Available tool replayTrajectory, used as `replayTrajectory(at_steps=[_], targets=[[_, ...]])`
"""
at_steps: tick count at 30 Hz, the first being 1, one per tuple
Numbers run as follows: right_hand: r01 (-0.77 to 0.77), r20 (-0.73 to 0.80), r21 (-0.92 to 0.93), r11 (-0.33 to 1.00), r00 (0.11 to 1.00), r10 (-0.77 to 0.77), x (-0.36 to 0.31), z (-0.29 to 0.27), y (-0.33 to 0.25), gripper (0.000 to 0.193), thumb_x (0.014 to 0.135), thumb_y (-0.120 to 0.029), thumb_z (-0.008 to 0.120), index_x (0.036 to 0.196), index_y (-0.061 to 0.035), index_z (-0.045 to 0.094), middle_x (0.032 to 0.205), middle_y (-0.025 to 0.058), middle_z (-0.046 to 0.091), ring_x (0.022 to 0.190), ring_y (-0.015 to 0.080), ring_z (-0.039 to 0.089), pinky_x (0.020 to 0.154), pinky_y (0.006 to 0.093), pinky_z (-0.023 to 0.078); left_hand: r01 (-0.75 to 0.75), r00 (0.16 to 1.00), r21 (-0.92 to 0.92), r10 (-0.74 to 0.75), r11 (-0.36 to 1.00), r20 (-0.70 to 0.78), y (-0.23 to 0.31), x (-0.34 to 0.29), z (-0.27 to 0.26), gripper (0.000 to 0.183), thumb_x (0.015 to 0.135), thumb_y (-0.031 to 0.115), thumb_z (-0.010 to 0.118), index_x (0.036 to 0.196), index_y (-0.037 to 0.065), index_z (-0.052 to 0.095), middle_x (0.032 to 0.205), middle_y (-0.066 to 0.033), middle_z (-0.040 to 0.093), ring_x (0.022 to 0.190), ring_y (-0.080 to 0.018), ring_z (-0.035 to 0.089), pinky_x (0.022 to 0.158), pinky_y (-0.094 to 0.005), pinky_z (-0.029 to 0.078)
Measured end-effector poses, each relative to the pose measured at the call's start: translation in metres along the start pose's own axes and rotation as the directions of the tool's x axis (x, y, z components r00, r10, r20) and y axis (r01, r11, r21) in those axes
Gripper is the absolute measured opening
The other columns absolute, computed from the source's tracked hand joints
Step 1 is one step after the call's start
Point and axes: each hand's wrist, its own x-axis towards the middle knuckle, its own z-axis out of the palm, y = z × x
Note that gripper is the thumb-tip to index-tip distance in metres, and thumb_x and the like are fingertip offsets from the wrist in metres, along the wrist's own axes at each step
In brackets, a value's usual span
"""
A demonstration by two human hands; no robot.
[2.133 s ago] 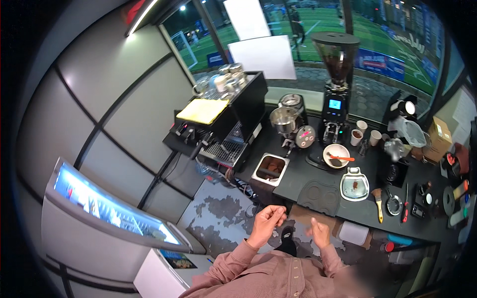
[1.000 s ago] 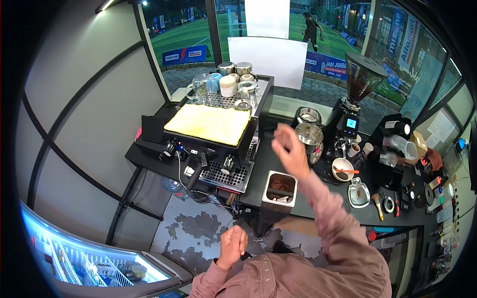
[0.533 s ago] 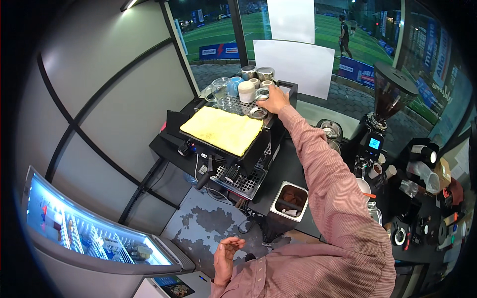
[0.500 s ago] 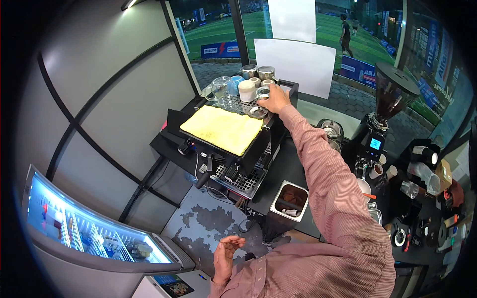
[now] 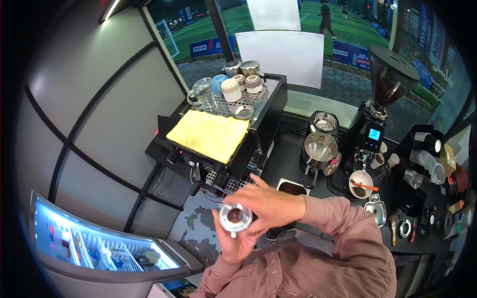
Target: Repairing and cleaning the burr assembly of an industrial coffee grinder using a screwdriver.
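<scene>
Clear cup (image 5: 233, 225) between both hands: left hand (image 5: 233, 246) cupped under and round it, right hand (image 5: 271, 206) bent against its 2 o'clock side, one finger lifted. Looks light, stiff, slick, likely breakable; best held round outer wall. Portafilter handle (image 5: 196, 187) at 10 o'clock, in the way there. Steel bin (image 5: 294, 182), 2 o'clock; yellow cloth (image 5: 208, 133), 11 o'clock.

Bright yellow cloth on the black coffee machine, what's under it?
Under the bright yellow cloth, the black coffee machine shows at the edges; whatever lies directly beneath is covered.
</scene>
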Motion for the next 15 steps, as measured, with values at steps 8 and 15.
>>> replayTrajectory(at_steps=[8, 15], targets=[[-0.445, -0.518, -0.193, 0.874, 0.803, 0.295, 0.049, -0.09, 0.094, 0.05, 0.09, -0.031, 0.08, 0.129, -0.0044, 0.065, 0.118, 0.0164, 0.067, 0.097, 0.0288, 0.07, 0.085, 0.0403, 0.056, 0.38, 0.923, 0.095, -0.371, 0.92, -0.099, 0.037, -0.009, -0.081, 0.072, 0.108, 0.066, 0.03, 0.13, 0.004, 0.06, 0.108, -0.0139, 0.072, 0.084, -0.0243, 0.072, 0.061, -0.0262, 0.056], [-0.804, -0.372, -0.506, 0.312, 0.53, 0.762, 0.148, -0.114, 0.15, 0.072, 0.084, -0.068, 0.07, 0.115, -0.0029, 0.074, 0.116, 0.0181, 0.073, 0.111, 0.0339, 0.071, 0.092, 0.0459, 0.056, 0.359, 0.917, 0.508, -0.398, 0.783, -0.035, 0.107, 0.005, -0.114, 0.066, 0.11, 0.062, 0.027, 0.129, 0.006, 0.056, 0.096, -0.0092, 0.069, 0.065, -0.0143, 0.059, 0.05, -0.0245, 0.041]])
